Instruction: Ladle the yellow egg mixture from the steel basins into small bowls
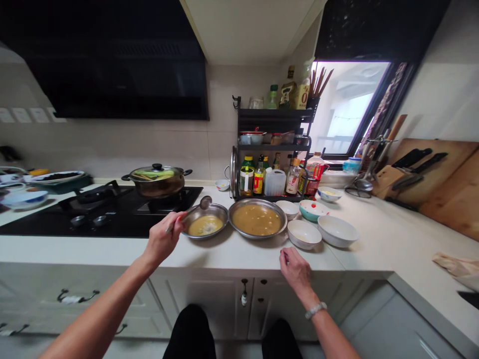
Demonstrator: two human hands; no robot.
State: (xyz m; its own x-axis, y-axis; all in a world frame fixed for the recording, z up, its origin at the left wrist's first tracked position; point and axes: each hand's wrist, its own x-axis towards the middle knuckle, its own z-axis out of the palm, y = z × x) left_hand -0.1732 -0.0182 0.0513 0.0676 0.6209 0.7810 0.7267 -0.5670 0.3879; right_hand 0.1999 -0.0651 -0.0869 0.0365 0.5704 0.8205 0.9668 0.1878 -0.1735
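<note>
My left hand (163,239) is closed round the handle of a metal ladle (194,208), whose bowl hangs above the far rim of a small steel bowl (220,212) of yellow soup. A larger steel bowl (235,211) of the same soup stands right beside it. My right hand (295,269) rests on the counter's front edge, fingers curled, with nothing visible in it. Two white bowls (303,233) (338,230) sit just beyond that hand.
A lidded pot (157,180) stands on the black hob (112,214) to the left. A black rack (275,149) of bottles and jars is behind the bowls. Small dishes (313,209), knives and a wooden board (437,174) line the right counter. Plates sit at far left.
</note>
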